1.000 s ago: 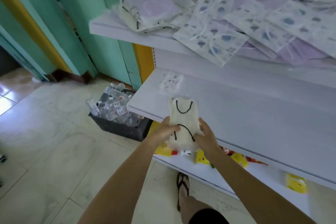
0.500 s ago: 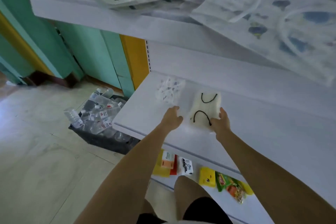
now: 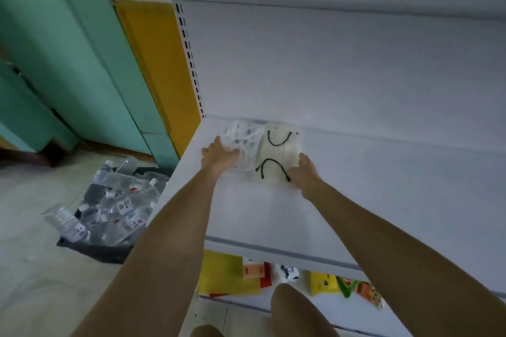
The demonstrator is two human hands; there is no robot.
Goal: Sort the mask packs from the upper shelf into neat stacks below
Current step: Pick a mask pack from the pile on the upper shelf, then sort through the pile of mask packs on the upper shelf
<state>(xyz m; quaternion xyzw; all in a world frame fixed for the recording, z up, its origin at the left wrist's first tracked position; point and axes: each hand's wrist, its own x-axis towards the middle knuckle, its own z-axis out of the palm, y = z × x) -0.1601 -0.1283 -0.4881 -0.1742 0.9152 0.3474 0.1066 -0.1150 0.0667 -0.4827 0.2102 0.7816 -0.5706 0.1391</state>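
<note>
The cream pack (image 3: 279,154) has travelled from mid-shelf to the back of the lower shelf (image 3: 356,200). The patterned pack (image 3: 245,139) has slid back too, so the two now lie side by side, edges touching, against the back wall. The left hand (image 3: 220,157), which was empty half a second ago, now rests on the patterned pack with fingers stretched flat, pressing rather than gripping. The right hand (image 3: 306,169) sits at the cream pack's near right corner. Its fingers touch the edge, but the blur hides whether they pinch it or merely nudge it, so I cannot tell.

For the task, this looks like squaring up: two separate piles seem to be started, one per design, each apparently one pack deep.

The cream pack is a flat, pale rectangle in clear wrap, with two black ear loops curving across it. The patterned pack is whitish and translucent with small blue-grey marks. Both lie flat.
</note>
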